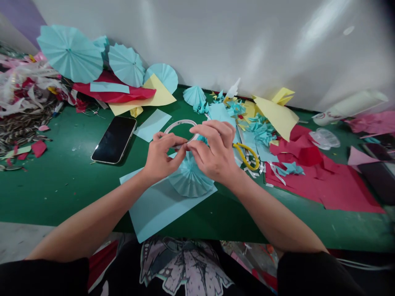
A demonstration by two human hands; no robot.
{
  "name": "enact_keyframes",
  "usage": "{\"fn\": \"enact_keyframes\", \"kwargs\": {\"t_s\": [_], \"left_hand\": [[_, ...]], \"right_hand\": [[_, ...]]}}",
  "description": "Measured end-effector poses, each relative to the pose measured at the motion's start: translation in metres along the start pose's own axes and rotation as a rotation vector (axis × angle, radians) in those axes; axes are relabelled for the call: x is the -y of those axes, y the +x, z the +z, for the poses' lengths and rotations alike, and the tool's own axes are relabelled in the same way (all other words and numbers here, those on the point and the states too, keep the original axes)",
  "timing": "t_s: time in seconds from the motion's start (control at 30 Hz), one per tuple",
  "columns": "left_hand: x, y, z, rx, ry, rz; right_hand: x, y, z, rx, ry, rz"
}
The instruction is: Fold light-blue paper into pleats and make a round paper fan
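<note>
Both hands meet over the table at a thin white ring that looks like a roll of tape (180, 122). My left hand (163, 157) is closed, its thumb and forefinger pinching the near side of the roll. Fingertips of my right hand (216, 151) press together at the same spot, closed on the roll's right edge; any loose strip between them is too small to make out. Below the hands lies a pleated light-blue paper fan (191, 184), partly hidden by them. It rests on a flat light-blue paper sheet (154, 211).
A phone (114, 139) lies left on the green table (77, 185). Yellow-handled scissors (251, 158) are right of my hand. Pleated blue paper rounds (72, 53) lean on the wall. Red paper (336, 187), yellow paper (277, 117) and a heap of sunflower seeds (27, 117) lie around.
</note>
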State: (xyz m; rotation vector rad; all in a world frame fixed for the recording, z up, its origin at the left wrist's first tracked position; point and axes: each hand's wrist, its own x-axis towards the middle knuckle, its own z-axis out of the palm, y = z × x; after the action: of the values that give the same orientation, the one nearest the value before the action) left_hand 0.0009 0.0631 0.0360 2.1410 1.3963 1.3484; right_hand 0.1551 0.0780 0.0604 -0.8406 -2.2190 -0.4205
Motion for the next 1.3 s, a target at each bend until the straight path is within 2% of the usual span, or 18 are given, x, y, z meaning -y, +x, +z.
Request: {"fn": "enact_keyframes", "kwargs": {"t_s": [0.07, 0.2, 0.23, 0.37, 0.43, 0.6, 0.67, 0.77, 0.9, 1.03, 1.3], "left_hand": [[0.002, 0.003, -0.002, -0.006, -0.025, -0.048], [0.015, 0.010, -0.002, -0.054, 0.007, -0.234], [0.020, 0.010, 0.000, -0.031, 0.032, -0.259], [0.033, 0.006, 0.011, 0.234, 0.289, -0.229], [0.033, 0.005, 0.011, 0.266, 0.303, -0.212], [0.016, 0.012, -0.002, 0.266, 0.070, -0.191], [0.010, 0.013, -0.005, 0.343, -0.063, -0.187], [0.004, 0.014, -0.002, 0.492, -0.238, -0.159], [0.002, 0.016, 0.010, 0.609, -0.287, -0.192], [0.001, 0.016, 0.017, 0.615, -0.257, -0.236], [0.002, 0.011, 0.012, 0.587, -0.198, -0.452]], "right_hand": [[0.001, 0.001, -0.002, 0.006, -0.010, 0.005], [0.000, 0.006, -0.010, -0.003, 0.053, 0.062], [-0.001, 0.007, -0.013, -0.004, 0.087, 0.095], [-0.009, 0.011, -0.022, 0.009, 0.227, 0.167], [-0.014, 0.012, -0.026, 0.024, 0.267, 0.173], [-0.021, 0.010, -0.040, 0.022, 0.365, 0.178], [-0.022, 0.004, -0.043, 0.028, 0.403, 0.220], [-0.021, -0.010, -0.040, 0.088, 0.457, 0.367], [-0.021, -0.033, -0.027, 0.063, 0.684, 0.544], [-0.023, -0.046, -0.017, 0.045, 0.778, 0.600], [-0.018, -0.048, -0.016, 0.127, 0.824, 0.616]]}}
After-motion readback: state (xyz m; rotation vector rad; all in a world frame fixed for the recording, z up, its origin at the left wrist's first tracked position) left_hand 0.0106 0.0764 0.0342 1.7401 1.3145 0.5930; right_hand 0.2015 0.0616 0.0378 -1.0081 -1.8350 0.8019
